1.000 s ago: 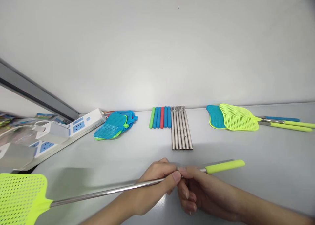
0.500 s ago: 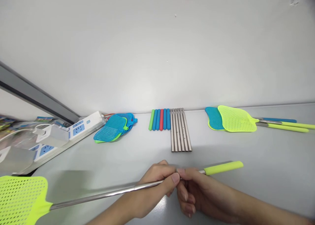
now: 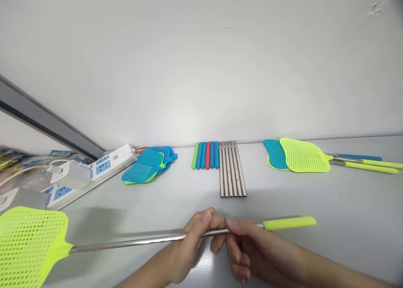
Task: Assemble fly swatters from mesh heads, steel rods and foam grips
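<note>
A fly swatter (image 3: 126,243) stretches across the front of the table, its yellow-green perforated head at the lower left and its yellow-green grip at the right. Its metal rod runs through both hands, extended into thinner and thicker sections. My left hand (image 3: 195,237) is wrapped round the middle of the rod, thumb on top. Close beside it, my right hand (image 3: 252,246) pinches the rod between thumb and forefinger, just left of the grip, with the other fingers curled below. Behind the hands lies a row of several metal rods (image 3: 232,170).
Several coloured grip sleeves (image 3: 205,155) lie left of the rods. Loose swatter heads (image 3: 145,166) are stacked further left, near a power strip (image 3: 116,158) with plugs. Swatters with handles (image 3: 305,155) lie at the right. A wall (image 3: 201,69) rises behind the table.
My left hand has shifted slightly left along the rod, its thumb lifting away from my right thumb. The swatter's head has risen a little and its grip end has dipped.
</note>
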The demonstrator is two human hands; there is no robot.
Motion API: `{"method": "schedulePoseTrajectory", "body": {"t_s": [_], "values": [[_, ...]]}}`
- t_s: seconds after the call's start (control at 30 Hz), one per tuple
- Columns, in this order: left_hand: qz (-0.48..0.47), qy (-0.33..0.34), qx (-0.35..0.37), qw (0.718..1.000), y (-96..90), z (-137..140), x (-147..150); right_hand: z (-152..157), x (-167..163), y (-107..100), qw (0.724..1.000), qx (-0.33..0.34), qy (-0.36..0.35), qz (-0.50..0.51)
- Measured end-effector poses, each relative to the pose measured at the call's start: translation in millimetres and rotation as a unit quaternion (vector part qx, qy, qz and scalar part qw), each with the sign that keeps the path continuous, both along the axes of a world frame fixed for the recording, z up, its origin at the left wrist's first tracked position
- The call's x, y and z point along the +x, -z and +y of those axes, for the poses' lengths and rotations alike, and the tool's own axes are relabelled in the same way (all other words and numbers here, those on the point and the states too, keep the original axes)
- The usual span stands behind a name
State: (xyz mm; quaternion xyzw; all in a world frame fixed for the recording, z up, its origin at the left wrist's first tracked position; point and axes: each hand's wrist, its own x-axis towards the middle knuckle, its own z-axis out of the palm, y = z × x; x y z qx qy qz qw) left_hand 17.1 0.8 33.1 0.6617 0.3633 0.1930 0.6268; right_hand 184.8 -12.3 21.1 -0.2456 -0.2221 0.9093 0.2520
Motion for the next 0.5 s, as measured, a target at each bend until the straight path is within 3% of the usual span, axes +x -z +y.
{"method": "schedulePoseTrajectory", "body": {"t_s": [0.13, 0.3, 0.5], "values": [[0.032, -0.029, -0.006, 0.999, -0.9, -1.0, 1.1, 0.5, 0.7, 0.6, 1.0, -0.006, 0.002, 0.001], [0.053, 0.021, 0.031, 0.998, -7.8, 3.3, 4.1, 0.0, 1.3, 3.6, 1.0, -0.019, 0.01, 0.001], [0.063, 0.026, 0.053, 0.996, -7.5, 4.9, 5.8, -1.5, 1.0, 3.5, 1.0, -0.02, 0.022, -0.005]]}}
